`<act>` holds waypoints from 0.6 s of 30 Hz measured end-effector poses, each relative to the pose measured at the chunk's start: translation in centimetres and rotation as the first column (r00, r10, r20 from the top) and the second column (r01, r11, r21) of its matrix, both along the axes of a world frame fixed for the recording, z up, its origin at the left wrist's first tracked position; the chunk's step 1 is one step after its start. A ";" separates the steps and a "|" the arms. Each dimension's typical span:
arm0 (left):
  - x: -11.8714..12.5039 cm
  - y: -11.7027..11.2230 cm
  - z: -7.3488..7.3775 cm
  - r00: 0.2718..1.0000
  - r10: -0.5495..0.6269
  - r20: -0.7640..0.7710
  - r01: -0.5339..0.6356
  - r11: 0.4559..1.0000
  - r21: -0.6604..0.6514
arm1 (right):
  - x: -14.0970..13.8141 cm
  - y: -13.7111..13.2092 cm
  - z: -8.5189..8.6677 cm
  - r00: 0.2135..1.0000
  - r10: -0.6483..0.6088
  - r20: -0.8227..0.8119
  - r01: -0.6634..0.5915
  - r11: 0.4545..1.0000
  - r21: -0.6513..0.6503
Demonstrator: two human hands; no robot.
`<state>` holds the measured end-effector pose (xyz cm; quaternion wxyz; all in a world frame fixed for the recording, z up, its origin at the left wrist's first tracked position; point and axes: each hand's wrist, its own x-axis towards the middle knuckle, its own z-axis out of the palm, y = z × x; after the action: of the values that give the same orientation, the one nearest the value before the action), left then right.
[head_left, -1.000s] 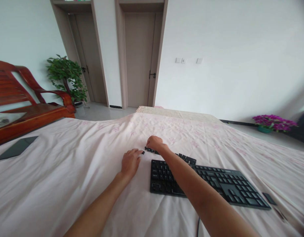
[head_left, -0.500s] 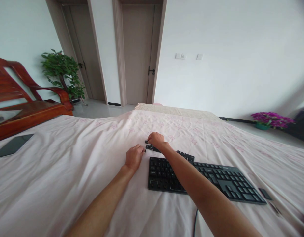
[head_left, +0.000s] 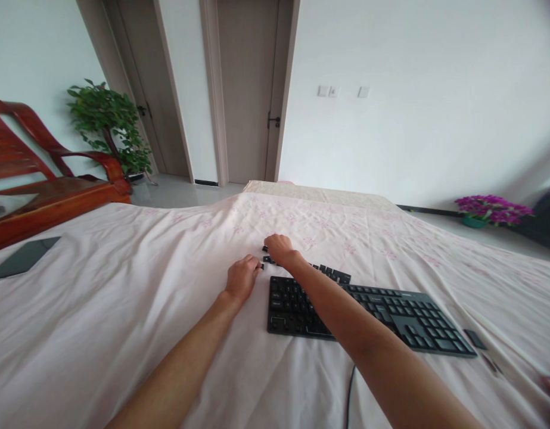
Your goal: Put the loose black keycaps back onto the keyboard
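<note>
My left hand [head_left: 244, 277] rests on the bedsheet, fingers closed in a pinch around a small black keycap [head_left: 262, 267]. Just beyond it, my right hand [head_left: 280, 248] is curled downward, its fingertips closed on another black keycap [head_left: 264, 248]. Between the two hands lies a loose keycap [head_left: 267, 259], and more are partly hidden under my right hand. A row of loose keycaps [head_left: 335, 274] continues to the right, along the far edge of the black keyboard [head_left: 406, 326]. My right forearm crosses over the keyboard and hides part of it. Bare key positions show at its near left corner.
A small dark flat piece [head_left: 475, 339] and a thin tool, perhaps tweezers [head_left: 491, 363], lie right of the keyboard. Its cable [head_left: 350, 396] runs toward me. A dark flat tablet-like object [head_left: 24, 257] lies at the left on the wrinkled pink sheet [head_left: 167, 298].
My right hand has shifted slightly left onto the far keycap. My left hand keeps its pinch in nearly the same place. The whole view has tilted a little downward.
</note>
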<state>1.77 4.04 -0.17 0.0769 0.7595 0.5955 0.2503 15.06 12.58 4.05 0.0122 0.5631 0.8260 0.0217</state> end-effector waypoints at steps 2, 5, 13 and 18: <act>0.1 0.0 0.1 1.000 0.008 -0.002 -0.008 1.000 -0.016 | -0.1 0.0 0.0 1.000 0.000 0.002 0.000 1.000 0.007; 0.4 0.2 0.2 1.000 0.018 0.004 -0.017 1.000 -0.023 | -0.3 0.1 -0.2 1.000 -0.001 -0.008 0.001 1.000 0.008; -0.8 0.0 -0.6 0.985 -0.029 0.169 0.025 0.999 0.024 | 0.9 -1.2 1.7 0.992 0.014 -0.128 -0.010 0.999 0.033; -1.3 -2.9 0.0 0.935 -0.114 0.335 0.100 0.993 0.060 | 4.9 -5.4 2.8 0.903 0.026 -0.429 -0.022 1.000 0.014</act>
<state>0.49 1.19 -0.19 0.1755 0.7380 0.5260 0.3846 19.99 7.13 6.88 -0.1724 0.5440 0.8152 -0.0989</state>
